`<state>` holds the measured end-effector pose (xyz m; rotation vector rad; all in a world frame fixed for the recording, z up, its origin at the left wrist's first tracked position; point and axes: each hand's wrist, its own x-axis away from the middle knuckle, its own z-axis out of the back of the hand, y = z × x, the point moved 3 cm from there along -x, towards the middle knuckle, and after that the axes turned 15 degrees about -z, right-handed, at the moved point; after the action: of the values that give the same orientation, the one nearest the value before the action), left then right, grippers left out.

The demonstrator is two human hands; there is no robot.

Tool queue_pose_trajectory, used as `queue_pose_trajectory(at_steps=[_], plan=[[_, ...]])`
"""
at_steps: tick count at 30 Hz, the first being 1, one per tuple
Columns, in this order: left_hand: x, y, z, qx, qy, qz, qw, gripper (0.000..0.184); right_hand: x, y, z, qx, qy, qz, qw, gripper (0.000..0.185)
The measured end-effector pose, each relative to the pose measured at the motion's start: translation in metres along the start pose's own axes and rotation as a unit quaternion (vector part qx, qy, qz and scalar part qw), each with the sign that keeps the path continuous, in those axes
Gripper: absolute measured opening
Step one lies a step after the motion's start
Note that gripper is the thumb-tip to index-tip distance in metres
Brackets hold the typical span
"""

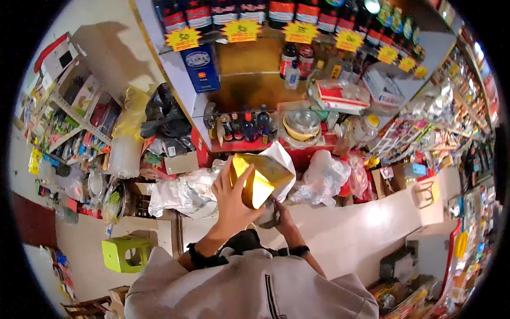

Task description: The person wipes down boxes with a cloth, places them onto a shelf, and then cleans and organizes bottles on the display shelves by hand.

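My left hand (234,204) grips a shiny gold, box-shaped package (256,187), fingers spread over its near side and thumb out of sight. One face of the package is bright gold and the upper one looks duller. Behind it sticks out a white sheet or bag (281,159); whether the two are joined I cannot tell. Just below the package, my right hand (287,221) is closed around a small dark grey object (270,217), whose kind is unclear. Both hands are in front of my chest, close together.
Ahead stands a shelf with several dark bottles (248,127), stacked bowls (302,126) and yellow price tags (240,30). White sacks (186,194) and a filled plastic bag (325,175) lie below it. A green stool (126,254) is at left; stocked racks line the right.
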<state>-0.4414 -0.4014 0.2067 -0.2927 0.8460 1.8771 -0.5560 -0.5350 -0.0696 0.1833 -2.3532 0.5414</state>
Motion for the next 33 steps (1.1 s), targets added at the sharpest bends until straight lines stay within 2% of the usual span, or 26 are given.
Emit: queue_pose_trajectory(at_steps=[1, 3, 4, 7, 8, 10, 12, 13, 16, 17, 19, 20, 21, 23, 24, 25, 26, 28, 29, 31, 32, 33], plan=[[-0.013, -0.013, 0.005, -0.006, 0.027, 0.004, 1.000, 0.102, -0.002, -0.020, -0.030, -0.008, 0.039, -0.010, 0.999, 0.041], [-0.036, -0.040, 0.012, -0.034, 0.078, 0.010, 0.996, 0.103, -0.022, -0.056, -0.063, 0.126, -0.037, 0.090, 0.987, 0.043], [-0.049, -0.049, 0.017, -0.047, 0.103, 0.016, 0.993, 0.103, -0.019, -0.076, -0.087, 0.256, -0.022, 0.221, 0.941, 0.043], [-0.090, -0.076, 0.027, -0.099, 0.135, 0.044, 0.985, 0.103, -0.012, -0.118, -0.158, 0.299, -0.015, 0.311, 0.902, 0.035], [-0.103, -0.086, 0.028, -0.102, 0.164, 0.034, 0.981, 0.103, -0.019, -0.130, -0.176, 0.284, -0.019, 0.306, 0.908, 0.032], [-0.128, -0.101, 0.029, -0.120, 0.190, 0.046, 0.973, 0.101, -0.119, -0.154, -0.159, 0.123, -0.089, 0.185, 0.971, 0.032], [-0.149, -0.116, 0.024, -0.144, 0.210, 0.066, 0.965, 0.102, -0.144, -0.183, -0.180, 0.126, -0.037, 0.126, 0.983, 0.034], [-0.160, -0.123, 0.020, -0.150, 0.215, 0.085, 0.961, 0.103, -0.101, -0.203, -0.218, 0.216, 0.054, 0.114, 0.968, 0.033], [-0.192, -0.133, 0.010, -0.183, 0.212, 0.142, 0.949, 0.103, -0.132, -0.235, -0.230, 0.275, 0.104, 0.155, 0.943, 0.035], [-0.204, -0.138, 0.004, -0.193, 0.233, 0.125, 0.945, 0.100, -0.140, -0.246, -0.229, 0.280, 0.103, 0.152, 0.942, 0.035], [-0.224, -0.143, -0.006, -0.211, 0.212, 0.136, 0.945, 0.099, -0.160, -0.269, -0.230, 0.401, 0.011, 0.209, 0.892, 0.054], [-0.234, -0.146, -0.010, -0.215, 0.216, 0.142, 0.942, 0.099, -0.174, -0.275, -0.234, 0.393, -0.051, 0.325, 0.859, 0.055], [-0.242, -0.151, -0.017, -0.227, 0.208, 0.161, 0.938, 0.098, -0.162, -0.283, -0.240, 0.397, -0.058, 0.321, 0.858, 0.055], [-0.257, -0.161, -0.030, -0.244, 0.203, 0.183, 0.931, 0.098, -0.121, -0.298, -0.259, 0.541, 0.016, 0.371, 0.754, 0.056], [-0.265, -0.166, -0.038, -0.250, 0.188, 0.198, 0.929, 0.099, -0.130, -0.305, -0.256, 0.509, -0.078, 0.345, 0.785, 0.062], [-0.274, -0.166, -0.045, -0.254, 0.170, 0.212, 0.928, 0.099, -0.119, -0.313, -0.261, 0.509, -0.082, 0.342, 0.785, 0.062], [-0.283, -0.166, -0.050, -0.257, 0.169, 0.216, 0.927, 0.099, -0.107, -0.321, -0.265, 0.579, -0.027, 0.332, 0.744, 0.064], [-0.304, -0.165, -0.057, -0.274, 0.119, 0.228, 0.927, 0.102, -0.111, -0.332, -0.261, 0.644, 0.025, 0.314, 0.697, 0.067], [-0.312, -0.167, -0.060, -0.276, 0.118, 0.233, 0.925, 0.102, -0.113, -0.334, -0.262, 0.608, -0.013, 0.413, 0.678, 0.063], [-0.332, -0.178, -0.063, -0.292, 0.067, 0.241, 0.923, 0.104, -0.121, -0.341, -0.265, 0.563, -0.054, 0.503, 0.654, 0.061], [-0.339, -0.183, -0.066, -0.306, 0.040, 0.246, 0.919, 0.104, -0.127, -0.344, -0.264, 0.614, 0.005, 0.504, 0.607, 0.057], [-0.344, -0.188, -0.066, -0.305, 0.037, 0.252, 0.918, 0.104, -0.134, -0.344, -0.265, 0.657, 0.066, 0.445, 0.605, 0.060]])
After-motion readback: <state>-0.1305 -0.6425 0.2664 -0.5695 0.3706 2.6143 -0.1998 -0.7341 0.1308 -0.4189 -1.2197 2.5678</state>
